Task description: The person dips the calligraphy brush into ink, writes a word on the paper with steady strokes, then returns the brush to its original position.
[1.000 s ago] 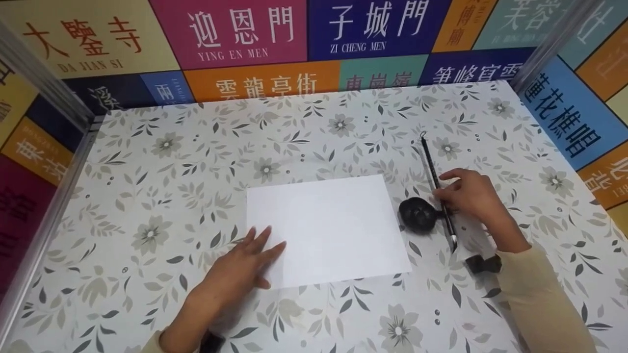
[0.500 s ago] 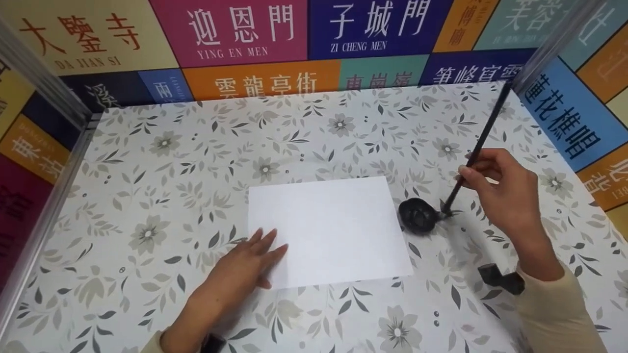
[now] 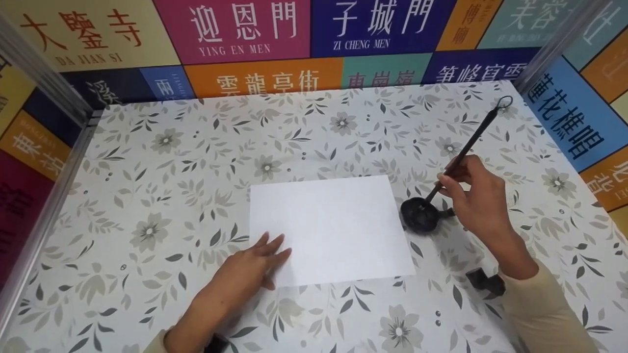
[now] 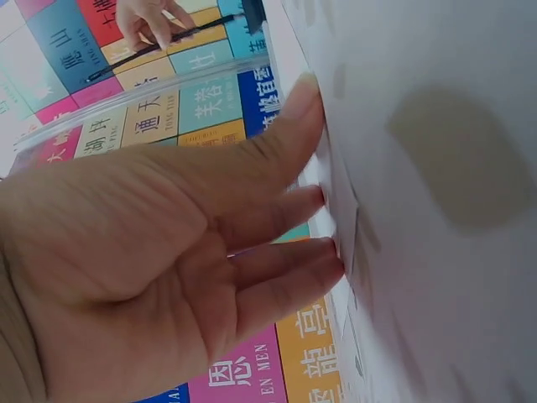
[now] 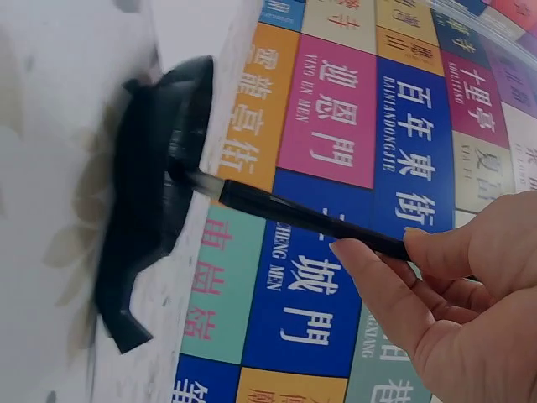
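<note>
My right hand (image 3: 483,201) pinches a dark calligraphy brush (image 3: 472,139) by its handle, between thumb and fingers. The brush slants, its looped end up to the far right and its tip down in a round black ink dish (image 3: 419,215). In the right wrist view, the brush tip (image 5: 206,182) sits at the hollow of the dish (image 5: 159,159), and a short arm juts from the dish's side. A blank sheet of white paper (image 3: 333,225) lies left of the dish. My left hand (image 3: 245,269) rests with spread fingertips on the paper's near left edge.
A floral-patterned cloth (image 3: 157,196) covers the table. Panels with coloured, lettered blocks (image 3: 240,29) stand behind the table and at both sides. Small black devices are worn at the right wrist (image 3: 485,282) and the left wrist (image 3: 216,343).
My right hand has lifted the brush from where it lay beside the ink dish, tilted it up, then brought its tip left into the dish. My left hand stays on the paper.
</note>
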